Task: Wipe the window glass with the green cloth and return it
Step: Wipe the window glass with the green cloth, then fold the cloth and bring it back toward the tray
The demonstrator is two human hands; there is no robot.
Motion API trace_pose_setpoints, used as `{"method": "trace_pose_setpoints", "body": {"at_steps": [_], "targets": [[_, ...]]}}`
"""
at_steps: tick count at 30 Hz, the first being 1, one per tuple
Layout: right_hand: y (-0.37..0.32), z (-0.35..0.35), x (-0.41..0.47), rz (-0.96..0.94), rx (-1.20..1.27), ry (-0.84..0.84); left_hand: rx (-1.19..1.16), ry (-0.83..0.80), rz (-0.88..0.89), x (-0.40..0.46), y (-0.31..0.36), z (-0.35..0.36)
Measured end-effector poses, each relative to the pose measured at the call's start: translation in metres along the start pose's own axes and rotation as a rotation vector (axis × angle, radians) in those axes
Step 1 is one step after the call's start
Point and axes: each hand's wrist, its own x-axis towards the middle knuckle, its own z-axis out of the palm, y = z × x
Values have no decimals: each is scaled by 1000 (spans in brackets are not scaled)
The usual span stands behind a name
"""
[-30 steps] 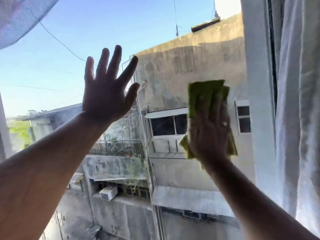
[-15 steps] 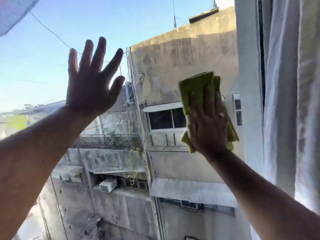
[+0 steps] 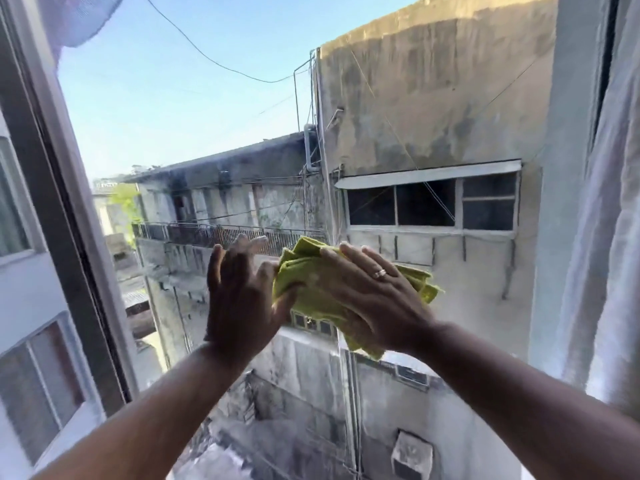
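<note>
The green cloth (image 3: 311,289) is bunched up between both hands, in front of the window glass (image 3: 207,109) at mid height. My right hand (image 3: 377,299) lies over the cloth from the right, a ring on one finger. My left hand (image 3: 242,299) meets the cloth from the left, thumb under its edge and fingers partly spread. Part of the cloth hangs below my right palm. Whether the cloth still touches the glass cannot be told.
A dark window frame (image 3: 62,237) runs down the left side. A white curtain (image 3: 609,237) hangs at the right edge, and a sheer net curtain (image 3: 79,15) at the top left. Old concrete buildings show through the glass.
Both hands came down from high on the glass and met at the middle. My left hand left the pane and now touches the cloth, which is crumpled instead of flat.
</note>
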Motion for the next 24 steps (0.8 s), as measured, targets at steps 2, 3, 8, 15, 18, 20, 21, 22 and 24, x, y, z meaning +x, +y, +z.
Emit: {"method": "trace_pose_setpoints", "body": {"at_steps": [2, 3, 8, 15, 18, 20, 21, 22, 24], "targets": [[-5, -4, -8, 177, 7, 77, -77, -21, -5, 2, 5, -6], [-10, -7, -12, 264, 12, 107, -192, -57, -1, 2, 5, -12], [-62, -6, 5, 536, 475, -64, -1024, -274, -233, -20, -37, -59], [-228, 90, 55, 1070, 1943, -554, -1137, -343, -1094, -160, -190, -102], [-343, 147, 60, 1373, 2119, -875, -990, -345, -1455, -283, -248, -110], [-424, 180, 45, 1398, 2048, -1119, -920, -327, -1691, -376, -266, -107], [-468, 195, 33, 1370, 1974, -1223, -881, -295, -1825, -426, -272, -106], [-511, 211, 18, 1336, 1880, -1303, -833, -263, -1944, -475, -274, -106], [-584, 239, -15, 1285, 1684, -1395, -724, -253, -2119, -565, -268, -105]]}}
